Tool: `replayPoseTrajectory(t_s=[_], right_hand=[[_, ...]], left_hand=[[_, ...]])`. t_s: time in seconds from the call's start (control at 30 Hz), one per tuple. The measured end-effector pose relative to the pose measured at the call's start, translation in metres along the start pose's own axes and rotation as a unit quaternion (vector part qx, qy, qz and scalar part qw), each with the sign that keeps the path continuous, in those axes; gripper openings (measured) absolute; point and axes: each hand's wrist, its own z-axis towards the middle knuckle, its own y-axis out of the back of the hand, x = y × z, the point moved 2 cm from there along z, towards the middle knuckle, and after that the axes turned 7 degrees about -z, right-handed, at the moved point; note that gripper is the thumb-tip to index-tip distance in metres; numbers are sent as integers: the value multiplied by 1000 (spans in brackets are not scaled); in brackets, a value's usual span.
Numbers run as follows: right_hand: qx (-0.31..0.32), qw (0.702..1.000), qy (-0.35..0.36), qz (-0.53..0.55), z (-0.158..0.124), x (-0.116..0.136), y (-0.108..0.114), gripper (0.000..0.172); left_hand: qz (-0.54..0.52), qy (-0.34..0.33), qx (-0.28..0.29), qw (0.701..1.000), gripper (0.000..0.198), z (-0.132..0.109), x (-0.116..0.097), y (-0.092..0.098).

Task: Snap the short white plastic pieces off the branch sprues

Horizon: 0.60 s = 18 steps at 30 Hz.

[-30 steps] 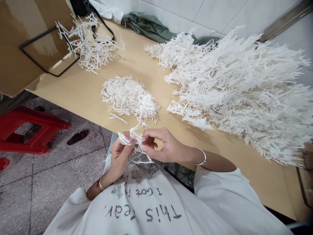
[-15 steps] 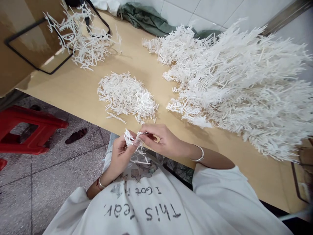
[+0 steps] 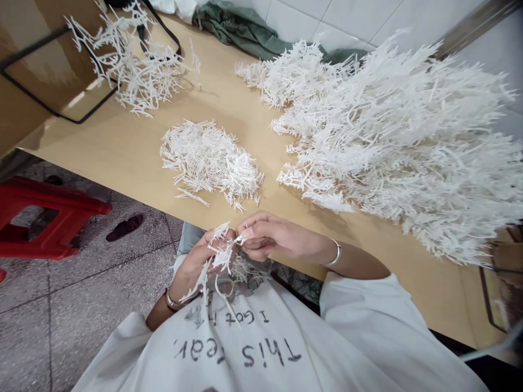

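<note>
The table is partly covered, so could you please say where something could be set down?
The table shows bare patches between the small pile and the black frame, narrowly between that pile and the large pile, and between the latter and the right forearm. Crowded: far left, under tangled strands, and far right, under the large pile.

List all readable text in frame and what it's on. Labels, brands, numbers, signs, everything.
"This _ear," on the white shirt; the second word's first letter is lost in a fold.
"I Got i_" on the same shirt; the ending is unclear.
No text visible on the held white strands or the cardboard box.
No brands, numbers or signs readable.
</note>
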Motion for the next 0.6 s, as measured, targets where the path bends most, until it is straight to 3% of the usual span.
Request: replayPoseTrajectory(t_s=[0.17, 0.23, 0.3, 0.37, 0.4, 0.47, 0.53, 0.6], right_hand=[[-24, 999, -43, -17, -9, 15, 0, 38], [-77, 995, -17, -57, -19, 34, 9, 39], [-194, 968, 85, -135, -31, 57, 24, 43], [-295, 909, 177, -234, -40, 73, 37, 45], [-319, 882, 182, -296, -40, 74, 41, 41], [-344, 811, 152, -448, -33, 67, 47, 35], [-359, 716, 111, -588, -21, 53, 53, 36], [-356, 640, 90, -675, -9, 40, 59, 41]], left_hand=[[-5, 33, 15, 999, 34, 0, 1, 1], [-7, 30, 41, 999, 42, -4, -2, 5], [-1, -27, 41, 999, 48, -9, -6, 9], [19, -99, 3, 995, 46, -14, -9, 12], [34, -128, -23, 991, 43, -15, -10, 12], [77, -167, -73, 980, 35, -14, -7, 13], [125, -197, -104, 967, 29, -11, -4, 14], [163, -216, -118, 956, 26, -7, -2, 17]])
